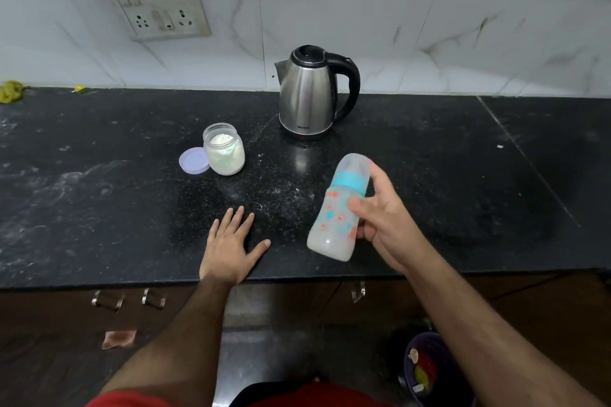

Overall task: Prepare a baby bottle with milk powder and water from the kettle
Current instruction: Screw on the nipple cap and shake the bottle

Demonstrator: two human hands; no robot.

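**A:** Where do you stand with the bottle?

**B:** Start with the black counter (99, 192): your kettle (305, 99) is set down upright at the back by the tiled wall, lid closed, so I'd judge the pouring done.

**A:** And the bottle itself?

**B:** Your right hand (383, 221) has its fingers and thumb curled round the baby bottle (337, 208), lifted off the counter and tilted. The blue collar and clear cap are on, and cloudy white liquid fills the base. You look to be at the mixing stage.

**A:** The powder?

**B:** The milk powder jar (224, 150) is open, well apart from the bottle, its lilac lid (194, 160) touching it on the counter. Closing it seems left. Your left hand (231, 246) lies flat on the counter, fingers spread, holding nothing.
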